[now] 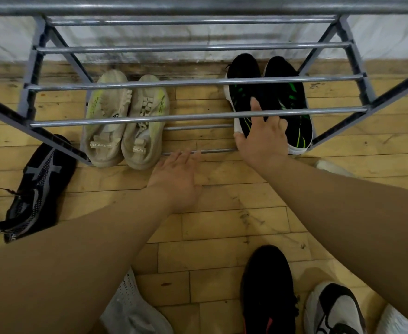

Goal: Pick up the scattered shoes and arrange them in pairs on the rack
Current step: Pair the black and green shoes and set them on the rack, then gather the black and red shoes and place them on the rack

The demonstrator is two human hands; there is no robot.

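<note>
right hand: our right hand (262, 138) lies flat over the heel end of the left shoe of the black and green pair (269, 102), fingers spread, pressing rather than pinching; the grip is open and closes on nothing.
left hand: our left hand (176, 179) reaches to the front bar of the rack (198, 116) with fingers straight and loosely spread, empty; whether the fingertips touch the bar we cannot tell.
shoes placed: the beige pair (125, 121) sits side by side on the lowest shelf at the left, heels toward us; the black and green pair sits side by side at the right, toes toward the wall.
shoes left: a black and grey shoe (37, 186) lies on the floor (222, 225) just outside the rack's left leg; a black shoe with red marks (268, 290) and a white and black shoe (335, 309) lie near us, with white shoes at the bottom edge.
risk, push: the shelf is only thin bars with gaps; if we shove the black and green shoe too hard it may slide toward the wall or tip between the bars.
risk, rack: the frame looks light; leaning on the front bar could shift it and knock both pairs askew.
risk, pairing: several dark shoes look alike in this light, so we may match the wrong two.
risk, reach: the upper bars cross our line of reach and may catch a wrist or a shoe.
</note>
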